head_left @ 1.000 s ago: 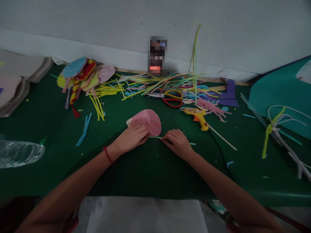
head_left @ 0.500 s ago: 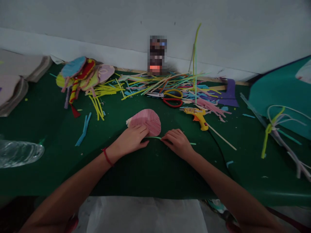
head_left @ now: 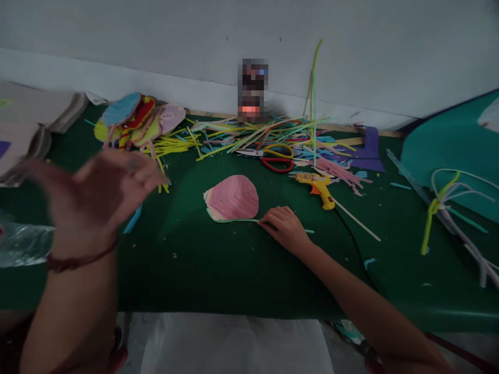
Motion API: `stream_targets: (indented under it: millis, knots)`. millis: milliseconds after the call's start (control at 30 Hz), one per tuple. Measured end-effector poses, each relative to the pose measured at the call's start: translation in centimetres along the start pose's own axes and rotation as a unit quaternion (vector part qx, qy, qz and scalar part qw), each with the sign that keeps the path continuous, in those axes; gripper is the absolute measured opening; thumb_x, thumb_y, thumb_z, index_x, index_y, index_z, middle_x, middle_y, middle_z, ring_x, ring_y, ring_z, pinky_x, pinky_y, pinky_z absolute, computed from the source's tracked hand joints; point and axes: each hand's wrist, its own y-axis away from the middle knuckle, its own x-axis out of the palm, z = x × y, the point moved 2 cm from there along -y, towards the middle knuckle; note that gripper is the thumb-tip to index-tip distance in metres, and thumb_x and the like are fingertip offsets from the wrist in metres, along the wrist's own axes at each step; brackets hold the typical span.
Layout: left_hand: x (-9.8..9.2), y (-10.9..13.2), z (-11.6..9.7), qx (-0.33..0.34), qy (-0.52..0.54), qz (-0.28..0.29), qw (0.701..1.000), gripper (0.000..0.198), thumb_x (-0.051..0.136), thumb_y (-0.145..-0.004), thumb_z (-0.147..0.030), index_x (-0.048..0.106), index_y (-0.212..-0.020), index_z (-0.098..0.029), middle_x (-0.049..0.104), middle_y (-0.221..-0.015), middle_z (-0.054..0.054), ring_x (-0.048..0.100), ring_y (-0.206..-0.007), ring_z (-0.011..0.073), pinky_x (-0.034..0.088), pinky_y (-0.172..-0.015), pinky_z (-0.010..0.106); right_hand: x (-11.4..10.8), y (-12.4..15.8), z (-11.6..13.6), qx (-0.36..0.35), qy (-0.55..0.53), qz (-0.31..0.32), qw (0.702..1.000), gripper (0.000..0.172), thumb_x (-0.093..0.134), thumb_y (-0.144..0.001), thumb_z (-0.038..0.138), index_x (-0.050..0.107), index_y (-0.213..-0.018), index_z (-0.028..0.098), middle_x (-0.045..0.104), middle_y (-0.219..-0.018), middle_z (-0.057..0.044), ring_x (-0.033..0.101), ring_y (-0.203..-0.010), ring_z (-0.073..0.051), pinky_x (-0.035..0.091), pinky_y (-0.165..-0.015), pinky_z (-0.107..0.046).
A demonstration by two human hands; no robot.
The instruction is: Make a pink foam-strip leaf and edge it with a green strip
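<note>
A pink, ribbed, rounded piece (head_left: 234, 197) lies on the green tabletop, with paler strips at its left end. Along its lower left edge runs a thin mint-green strip (head_left: 234, 221). My right hand (head_left: 284, 226) pinches this strip just right of the pink piece, and the strip's far end shows beyond my wrist. Raised above the table at the left, my left hand (head_left: 105, 192) is open, palm up and somewhat blurred, with nothing in it. A yellow glue gun (head_left: 319, 188) rests to the right, beyond my right hand.
Scissors (head_left: 273, 156) lie before a heap of coloured strips (head_left: 257, 132) along the wall. Finished-looking coloured pieces (head_left: 120, 111) are stacked at back left. A clear plastic bottle (head_left: 23, 244) is at left, partly behind my hand. The glue gun's black cable (head_left: 353, 241) trails toward the front edge.
My left hand has left the pink piece, moved up and to the left, and turned palm up with fingers spread. My right hand keeps its pinch on the strip.
</note>
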Motion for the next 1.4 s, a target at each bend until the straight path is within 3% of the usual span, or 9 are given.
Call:
stream_targets:
  millis: [133,233,300,467,633,800,1067,1267,1400]
  knots:
    - [3.7,-2.5,-0.4,-0.01,-0.008,-0.03,0.999,0.013,0.058,-0.088,-0.022,0.07,-0.09,-0.016,0.066,-0.116,0.002,0.051,-0.121,0.0148,0.041,-0.107,0.034,-0.1,-0.1,0.1,0.003,0.002,0.005,1.0,0.016,0.052,-0.094,0.022,0.06,-0.08,0.019,0.065,-0.079,-0.004,0.056,-0.074,-0.017,0.034,-0.069,-0.031]
    - [6.7,-2.9,-3.5,0.091,0.057,-0.002,0.994,0.009,0.06,-0.089,-0.021,0.067,-0.093,-0.018,0.07,-0.102,0.003,0.062,-0.102,0.018,0.043,-0.102,0.044,0.0,-0.1,0.1,0.007,-0.002,0.011,1.0,0.015,0.053,-0.094,0.021,0.06,-0.081,0.019,0.065,-0.08,-0.004,0.055,-0.075,-0.017,0.034,-0.069,-0.031]
    - [8.6,-2.7,-5.9,0.142,0.097,0.043,0.984,0.016,0.051,-0.094,-0.021,0.066,-0.09,-0.02,0.071,-0.091,0.0,0.064,-0.092,0.0158,0.042,-0.101,0.041,0.0,-0.1,0.1,0.009,-0.003,0.014,1.0,0.014,0.053,-0.094,0.021,0.059,-0.082,0.019,0.065,-0.08,-0.004,0.055,-0.075,-0.017,0.034,-0.069,-0.031]
    - [11.8,-2.8,-9.2,0.162,0.149,0.083,0.972,0.022,0.044,-0.094,-0.017,0.064,-0.086,-0.017,0.067,-0.088,0.004,0.06,-0.088,0.0169,0.046,-0.087,0.034,0.2,-0.1,0.1,0.01,0.001,0.01,1.0,0.014,0.053,-0.094,0.022,0.059,-0.081,0.02,0.064,-0.077,-0.003,0.055,-0.075,-0.017,0.034,-0.069,-0.03]
    - [12.3,-2.6,-7.8,0.141,0.124,0.101,0.977,0.029,0.046,-0.096,-0.028,0.065,-0.076,-0.018,0.066,-0.077,0.002,0.061,-0.081,0.0178,0.043,-0.087,0.037,0.3,-0.1,0.0,0.01,-0.008,0.002,1.0,0.015,0.053,-0.094,0.022,0.059,-0.081,0.02,0.064,-0.078,-0.003,0.055,-0.075,-0.017,0.036,-0.071,-0.031]
    - [12.2,-1.3,-5.8,0.129,0.11,0.091,0.981,0.015,0.051,-0.093,-0.022,0.066,-0.089,-0.02,0.067,-0.093,0.003,0.06,-0.095,0.019,0.042,-0.092,0.038,0.3,0.0,0.0,0.006,-0.01,0.001,1.0,0.015,0.052,-0.094,0.021,0.059,-0.082,0.019,0.065,-0.079,-0.004,0.056,-0.076,-0.017,0.035,-0.07,-0.031]
    - [12.1,-0.8,-6.0,0.112,0.072,0.066,0.989,0.025,0.044,-0.096,-0.026,0.061,-0.08,-0.018,0.066,-0.08,0.002,0.06,-0.082,0.0184,0.041,-0.094,0.04,0.1,0.0,0.2,0.01,-0.025,0.002,1.0,0.016,0.051,-0.095,0.021,0.06,-0.082,0.018,0.066,-0.08,-0.005,0.057,-0.077,-0.017,0.038,-0.071,-0.031]
    - [12.1,-0.7,-5.7,0.116,0.111,0.126,0.979,0.017,0.059,-0.089,-0.026,0.058,-0.104,-0.017,0.062,-0.108,0.007,0.056,-0.107,0.0226,0.042,-0.094,0.039,0.2,0.0,0.1,0.007,-0.029,-0.008,1.0,0.015,0.053,-0.094,0.021,0.06,-0.082,0.017,0.066,-0.081,-0.005,0.058,-0.077,-0.017,0.038,-0.071,-0.032]
    - [12.4,-0.4,-6.2,0.114,0.066,0.196,0.972,0.014,0.061,-0.087,-0.029,0.056,-0.094,-0.017,0.061,-0.099,0.006,0.056,-0.097,0.0229,0.044,-0.084,0.036,0.3,0.0,0.2,0.008,-0.028,-0.009,1.0,0.015,0.052,-0.094,0.021,0.06,-0.082,0.017,0.065,-0.079,-0.004,0.057,-0.076,-0.017,0.038,-0.071,-0.032]
